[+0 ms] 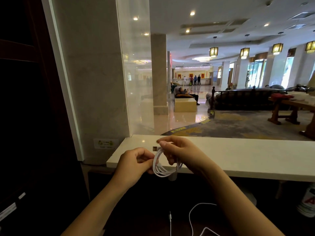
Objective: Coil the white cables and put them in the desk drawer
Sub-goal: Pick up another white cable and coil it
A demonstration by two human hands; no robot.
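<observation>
In the head view, the coiled white cable (161, 172) hangs between both hands, just in front of the pale surface (247, 155). The left hand (134, 166) pinches the loops' left side in a closed grip. The right hand (182, 154) curls its fingers around the coil's top, where the plug (155, 148) pokes out leftward. A loose white cable (190, 217) lies below, nearer the right forearm. No drawer is visible.
</observation>
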